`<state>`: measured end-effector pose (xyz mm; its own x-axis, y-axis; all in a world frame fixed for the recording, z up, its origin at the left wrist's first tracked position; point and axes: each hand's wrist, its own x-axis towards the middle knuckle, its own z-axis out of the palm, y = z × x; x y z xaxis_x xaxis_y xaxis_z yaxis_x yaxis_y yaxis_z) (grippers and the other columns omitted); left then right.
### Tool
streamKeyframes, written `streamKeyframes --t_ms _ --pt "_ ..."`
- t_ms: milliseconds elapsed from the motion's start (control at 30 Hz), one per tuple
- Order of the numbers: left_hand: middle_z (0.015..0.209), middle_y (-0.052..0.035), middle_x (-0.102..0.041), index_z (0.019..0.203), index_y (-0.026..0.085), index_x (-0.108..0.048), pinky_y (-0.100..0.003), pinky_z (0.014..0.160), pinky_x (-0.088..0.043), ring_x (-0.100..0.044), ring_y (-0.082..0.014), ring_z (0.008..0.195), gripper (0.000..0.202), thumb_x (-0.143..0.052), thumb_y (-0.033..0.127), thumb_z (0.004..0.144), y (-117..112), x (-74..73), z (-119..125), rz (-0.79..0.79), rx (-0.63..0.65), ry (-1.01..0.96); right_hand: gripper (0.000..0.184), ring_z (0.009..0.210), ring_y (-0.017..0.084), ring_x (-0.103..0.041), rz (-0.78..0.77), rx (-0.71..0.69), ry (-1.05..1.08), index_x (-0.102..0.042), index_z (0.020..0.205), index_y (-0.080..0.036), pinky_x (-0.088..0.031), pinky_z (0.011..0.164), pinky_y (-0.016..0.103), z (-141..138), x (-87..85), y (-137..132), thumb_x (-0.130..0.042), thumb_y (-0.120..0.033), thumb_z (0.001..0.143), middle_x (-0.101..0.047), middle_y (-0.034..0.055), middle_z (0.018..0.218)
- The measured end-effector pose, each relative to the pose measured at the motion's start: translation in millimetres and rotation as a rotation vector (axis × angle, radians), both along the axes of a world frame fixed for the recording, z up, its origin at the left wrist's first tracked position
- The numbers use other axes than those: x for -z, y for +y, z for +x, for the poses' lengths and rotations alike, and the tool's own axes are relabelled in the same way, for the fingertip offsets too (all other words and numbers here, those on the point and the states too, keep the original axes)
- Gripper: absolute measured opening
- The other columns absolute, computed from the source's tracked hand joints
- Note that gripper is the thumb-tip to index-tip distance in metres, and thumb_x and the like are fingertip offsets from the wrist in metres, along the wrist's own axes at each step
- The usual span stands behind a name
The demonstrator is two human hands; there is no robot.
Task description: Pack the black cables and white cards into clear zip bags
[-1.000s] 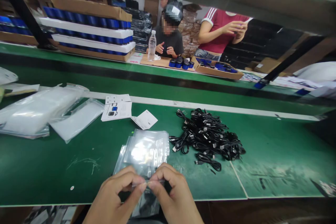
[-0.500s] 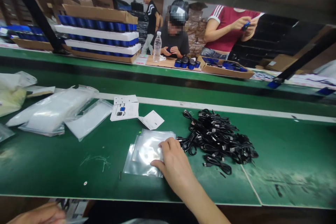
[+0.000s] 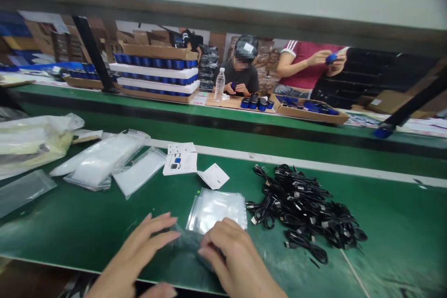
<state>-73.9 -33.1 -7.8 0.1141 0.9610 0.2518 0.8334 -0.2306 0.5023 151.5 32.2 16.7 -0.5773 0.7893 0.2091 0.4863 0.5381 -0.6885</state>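
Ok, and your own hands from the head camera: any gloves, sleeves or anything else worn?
No gloves: the left hand and the right hand are bare, with no rings or watch showing. The forearms show no sleeves in view, and the nails look short.

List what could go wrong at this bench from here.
The dark packet under the right hand lies near the bench's front edge, so it might slip off. The black cable pile sits close beside the clear zip bags, so a stray cable could catch on them or get knocked loose.
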Motion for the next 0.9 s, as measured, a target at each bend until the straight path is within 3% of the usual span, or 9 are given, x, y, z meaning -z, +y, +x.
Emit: streamKeyframes --t_ms 33,100,233,300,400,467,633,767,900 --pt "0.123 -0.0027 -0.061 0.112 0.032 -0.06 -0.042 0.097 -0.044 -0.054 -0.0286 0.116 0.043 -0.067 0.044 0.071 11 -8.9 13 -0.036 0.139 0.035 0.015 0.074 0.014 -0.057 -0.002 -0.048 0.036 -0.062 0.073 -0.019 -0.04 0.069 0.022 1 -0.9 -3 -0.063 -0.004 0.077 -0.065 -0.0007 0.074" --pt "0.09 0.0021 -0.072 0.085 0.028 -0.067 -0.041 0.102 -0.039 -0.065 -0.0201 0.094 0.01 -0.06 0.034 0.079 30 -23.8 36 -0.147 0.269 0.032 0.014 0.072 0.014 -0.057 -0.016 -0.059 0.084 -0.063 0.073 -0.018 -0.04 0.067 0.021 6 -1.0 -5 -0.063 -0.004 0.074 -0.065 -0.0003 0.073" --pt "0.074 0.0037 -0.069 0.07 0.024 -0.064 -0.022 0.069 -0.051 -0.066 -0.0138 0.074 0.019 -0.053 0.029 0.085 44 -30.0 55 -0.305 0.177 -0.082 0.008 0.064 0.013 -0.056 -0.212 0.093 0.132 -0.062 0.072 -0.016 -0.04 0.059 0.021 19 5.3 -7 -0.062 -0.008 0.073 -0.062 0.0003 0.068" --pt "0.079 0.0021 -0.07 0.074 0.025 -0.066 -0.025 0.073 -0.051 -0.066 -0.0169 0.08 0.017 -0.054 0.034 0.084 44 -23.2 52 -0.207 0.107 -0.068 0.006 0.059 0.012 -0.053 -0.362 0.139 0.192 -0.06 0.069 -0.016 -0.039 0.055 0.02 23 11.0 -7 -0.06 -0.012 0.074 -0.059 -0.0008 0.063" --pt "0.091 -0.0045 -0.07 0.087 0.023 -0.068 -0.036 0.083 -0.049 -0.064 -0.0238 0.091 0.02 -0.055 0.038 0.082 41 -11.2 49 0.162 -0.061 0.008 0.011 0.052 0.01 -0.047 -0.543 0.287 0.337 -0.058 0.064 -0.016 -0.036 0.049 0.02 20 20.2 -4 -0.062 -0.019 0.073 -0.054 -0.0026 0.056" --pt "0.09 -0.005 -0.069 0.092 0.022 -0.067 -0.032 0.077 -0.052 -0.065 -0.022 0.085 0.022 -0.056 0.038 0.081 37 -5.1 53 0.287 -0.109 -0.003 0.015 0.049 0.009 -0.045 -0.62 0.368 0.428 -0.056 0.062 -0.015 -0.034 0.047 0.02 15 24.8 -1 -0.066 -0.023 0.071 -0.052 -0.0035 0.053" --pt "0.083 0.002 -0.071 0.095 0.024 -0.068 -0.013 0.061 -0.053 -0.068 -0.0103 0.064 0.018 -0.057 0.03 0.083 29 5.2 75 0.051 0.011 -0.224 0.03 0.05 0.009 -0.051 -0.8 0.274 0.575 -0.06 0.069 -0.013 -0.042 0.051 0.021 6 29.1 3 -0.069 -0.042 0.07 -0.056 -0.0019 0.054" --pt "0.079 0.0028 -0.072 0.097 0.025 -0.07 -0.011 0.055 -0.052 -0.068 -0.0094 0.062 0.021 -0.054 0.028 0.084 29 8.2 78 -0.119 0.034 -0.341 0.045 0.053 0.01 -0.056 -0.884 0.244 0.636 -0.062 0.071 -0.012 -0.047 0.055 0.022 4 28.6 2 -0.07 -0.056 0.065 -0.06 0.0 0.058" --pt "0.081 0.0007 -0.071 0.098 0.023 -0.071 -0.012 0.056 -0.052 -0.069 -0.0105 0.064 0.024 -0.052 0.029 0.085 32 8.5 75 -0.216 0.054 -0.424 0.047 0.053 0.01 -0.057 -0.906 0.231 0.643 -0.063 0.07 -0.011 -0.049 0.057 0.023 5 27.6 2 -0.069 -0.058 0.064 -0.061 0.0009 0.058"
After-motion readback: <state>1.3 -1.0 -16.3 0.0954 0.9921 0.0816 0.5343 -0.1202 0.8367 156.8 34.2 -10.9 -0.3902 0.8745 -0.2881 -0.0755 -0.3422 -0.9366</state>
